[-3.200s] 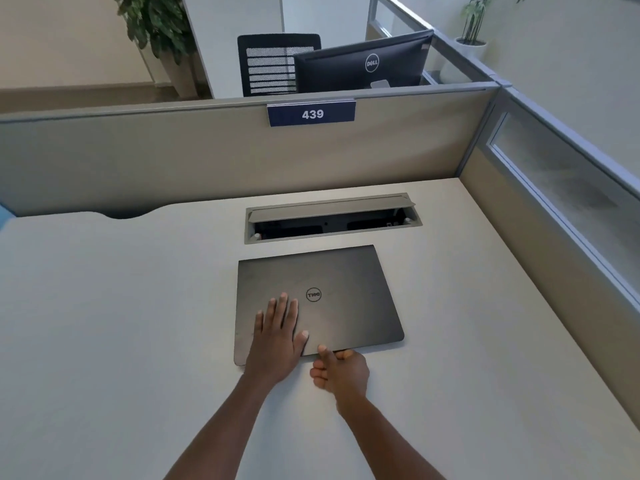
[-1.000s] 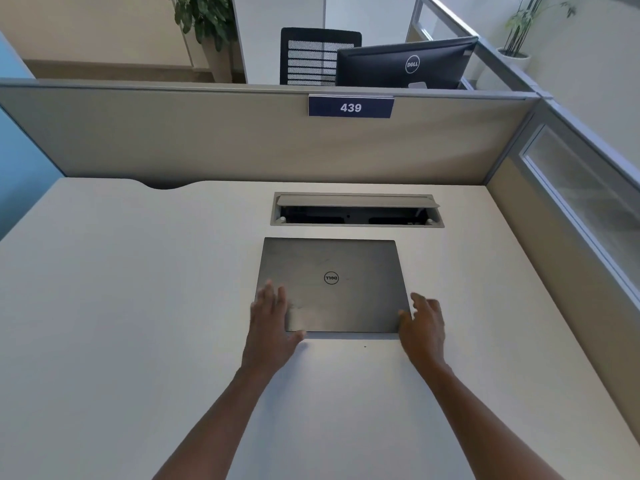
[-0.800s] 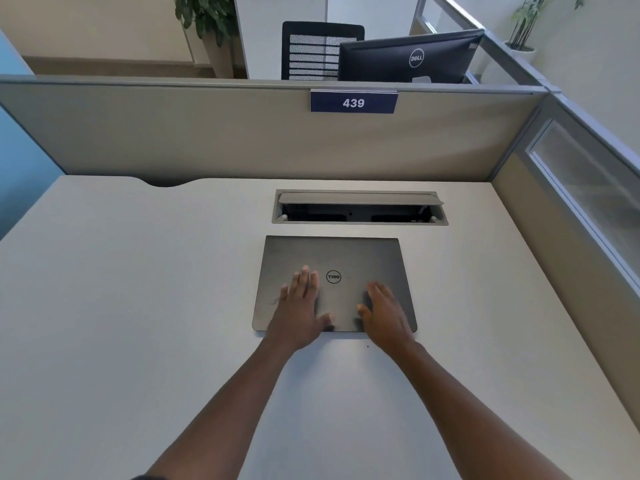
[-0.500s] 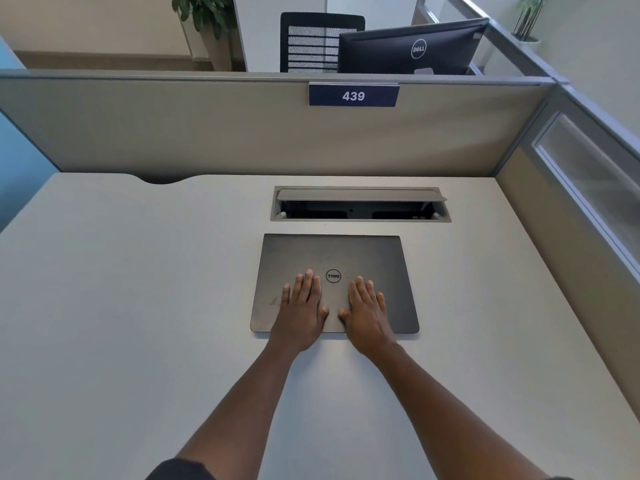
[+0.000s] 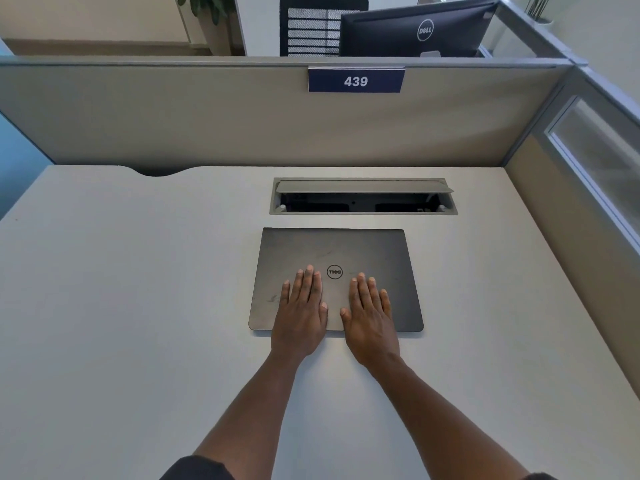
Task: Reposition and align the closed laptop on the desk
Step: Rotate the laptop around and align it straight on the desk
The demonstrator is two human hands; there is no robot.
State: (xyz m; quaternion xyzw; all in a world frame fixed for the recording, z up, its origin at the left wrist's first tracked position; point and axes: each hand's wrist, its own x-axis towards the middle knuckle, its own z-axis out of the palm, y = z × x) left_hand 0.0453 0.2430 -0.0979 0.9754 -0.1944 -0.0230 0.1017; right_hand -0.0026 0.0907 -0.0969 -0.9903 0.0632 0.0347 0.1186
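A closed dark grey laptop (image 5: pixel 332 251) lies flat on the pale desk (image 5: pixel 138 306), its edges square with the desk and its logo facing up. My left hand (image 5: pixel 301 310) rests palm down on the lid's near left half, fingers straight and close together. My right hand (image 5: pixel 370 317) lies flat beside it on the near right half. Both palms overhang the laptop's near edge. Neither hand grips anything.
An open cable tray (image 5: pixel 363 197) is sunk into the desk just beyond the laptop. A beige partition (image 5: pixel 242 123) with a sign reading 439 (image 5: pixel 356 80) bounds the far side, and a glazed partition (image 5: pixel 595 161) the right. A monitor (image 5: pixel 415 29) stands behind.
The laptop went from skewed to square with the desk. My hands left its near corners and came to lie flat side by side on the lid, then spread slightly apart.
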